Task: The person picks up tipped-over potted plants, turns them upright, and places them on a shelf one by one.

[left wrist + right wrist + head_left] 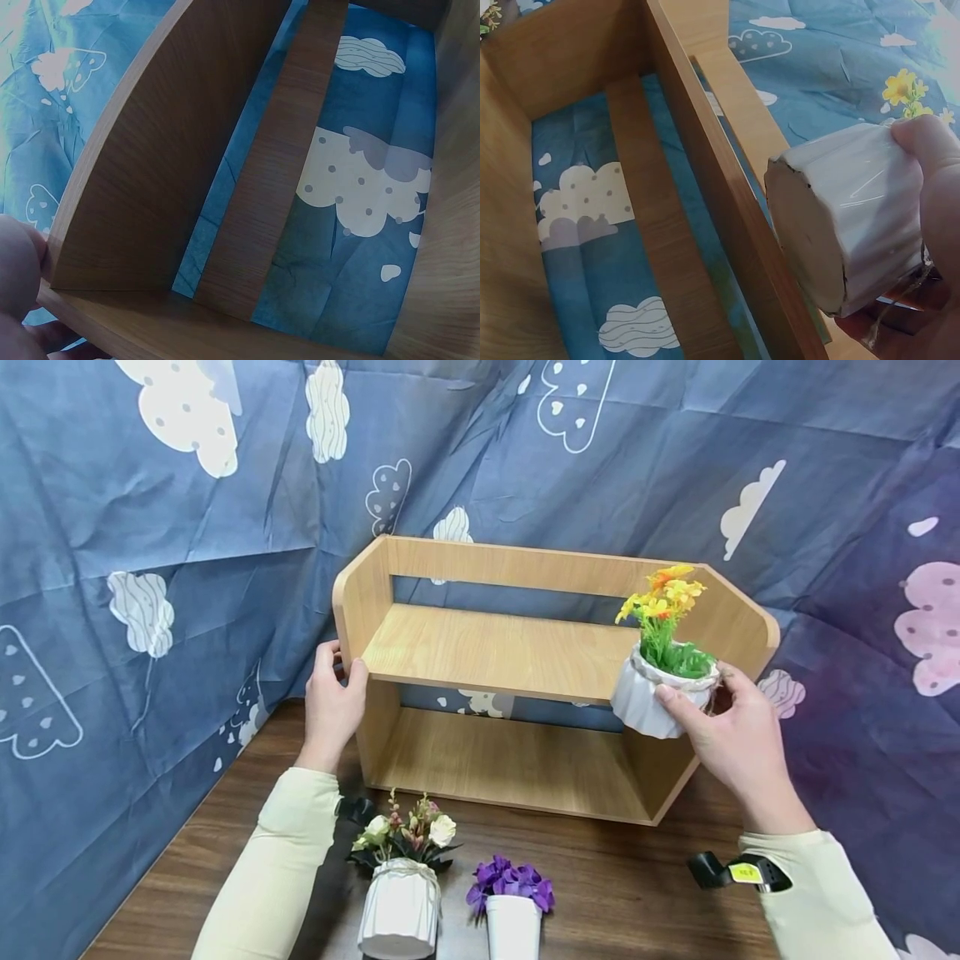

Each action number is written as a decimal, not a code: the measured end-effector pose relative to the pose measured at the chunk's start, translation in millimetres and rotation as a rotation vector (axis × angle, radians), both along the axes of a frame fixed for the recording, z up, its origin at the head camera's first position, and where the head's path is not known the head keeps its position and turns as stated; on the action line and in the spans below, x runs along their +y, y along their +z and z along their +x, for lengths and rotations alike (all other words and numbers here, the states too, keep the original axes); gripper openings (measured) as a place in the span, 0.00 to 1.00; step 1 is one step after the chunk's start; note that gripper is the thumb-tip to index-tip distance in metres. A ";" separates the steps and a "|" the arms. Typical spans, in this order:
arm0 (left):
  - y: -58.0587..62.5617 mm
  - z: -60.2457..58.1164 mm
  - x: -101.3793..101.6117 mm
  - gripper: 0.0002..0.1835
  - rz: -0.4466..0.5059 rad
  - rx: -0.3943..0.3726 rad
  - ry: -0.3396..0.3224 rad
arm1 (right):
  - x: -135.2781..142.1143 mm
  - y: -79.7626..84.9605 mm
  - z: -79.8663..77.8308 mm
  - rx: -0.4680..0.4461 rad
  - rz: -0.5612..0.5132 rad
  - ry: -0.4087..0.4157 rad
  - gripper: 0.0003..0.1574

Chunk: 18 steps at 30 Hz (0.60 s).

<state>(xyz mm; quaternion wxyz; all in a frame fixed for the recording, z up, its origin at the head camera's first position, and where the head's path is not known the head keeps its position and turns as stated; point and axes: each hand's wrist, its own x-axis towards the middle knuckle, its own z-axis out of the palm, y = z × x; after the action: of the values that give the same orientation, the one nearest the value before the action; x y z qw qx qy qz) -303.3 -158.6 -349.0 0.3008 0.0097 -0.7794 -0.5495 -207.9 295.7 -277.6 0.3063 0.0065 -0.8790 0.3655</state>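
Note:
My right hand (738,735) grips a white ribbed flowerpot (648,702) with twine round its rim, thumb on the near side. Yellow and orange artificial flowers (663,597) rise from it above green leaves. The pot is held up at the right end of the upper board of a two-tier wooden shelf (495,647); in the right wrist view the pot's base (806,236) shows beside the board's edge. With thumb and fingers on either side, my left hand (332,706) holds the front edge of the shelf's left side panel (360,602).
In front of the shelf on the dark wooden table (607,885) are a white pot (401,914) with cream and pink flowers and a white pot (513,927) with purple flowers. Blue cloud-patterned cloth (247,518) hangs behind and at both sides.

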 end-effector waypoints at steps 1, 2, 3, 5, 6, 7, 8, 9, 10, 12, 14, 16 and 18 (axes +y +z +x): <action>-0.2 0.1 0.0 0.24 0.001 -0.001 0.000 | 0.4 0.1 -2.1 -0.006 -0.001 0.001 0.39; -0.3 0.4 0.0 0.24 0.002 -0.002 0.000 | 0.8 0.2 -4.2 -0.012 -0.003 0.004 0.39; -0.6 0.5 0.1 0.24 0.002 -0.003 0.000 | 1.1 0.4 -6.1 -0.020 -0.006 0.005 0.40; -1.0 0.8 0.2 0.24 0.005 -0.006 -0.001 | 1.4 0.7 -9.6 -0.036 -0.008 0.007 0.40; -1.3 1.0 0.3 0.24 0.006 -0.009 -0.002 | 1.4 1.0 -11.5 -0.043 -0.009 0.007 0.41; -1.4 1.2 0.4 0.24 0.009 -0.011 -0.003 | 1.4 1.3 -13.3 -0.047 -0.012 0.008 0.41; -1.6 1.3 0.5 0.24 0.011 -0.014 -0.004 | 1.1 1.8 -15.0 -0.049 -0.011 0.008 0.41; -1.6 1.4 0.6 0.24 0.012 -0.017 -0.005 | 0.9 2.4 -16.7 -0.049 -0.010 0.009 0.41; -1.5 1.5 0.7 0.24 0.012 -0.020 -0.006 | 0.6 2.8 -18.3 -0.047 -0.007 0.007 0.41; -1.4 1.6 1.1 0.24 0.013 -0.022 -0.010 | 0.2 3.9 -21.2 -0.045 -0.003 0.001 0.41; -1.2 1.5 1.5 0.25 0.011 -0.022 -0.013 | -0.1 4.8 -23.4 -0.054 0.000 -0.006 0.42; -0.8 1.6 2.1 0.25 0.009 -0.023 -0.013 | -0.2 5.4 -25.3 -0.072 0.000 -0.012 0.43; -0.5 1.7 2.6 0.25 0.008 -0.024 -0.012 | -0.2 5.9 -27.5 -0.093 -0.003 -0.014 0.46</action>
<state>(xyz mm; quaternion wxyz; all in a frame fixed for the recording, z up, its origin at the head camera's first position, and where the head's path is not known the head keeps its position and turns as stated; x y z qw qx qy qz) -301.5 -156.0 -349.5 0.2882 0.0127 -0.7806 -0.5544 -235.4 295.5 -271.7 0.2678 -0.0169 -0.8917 0.3645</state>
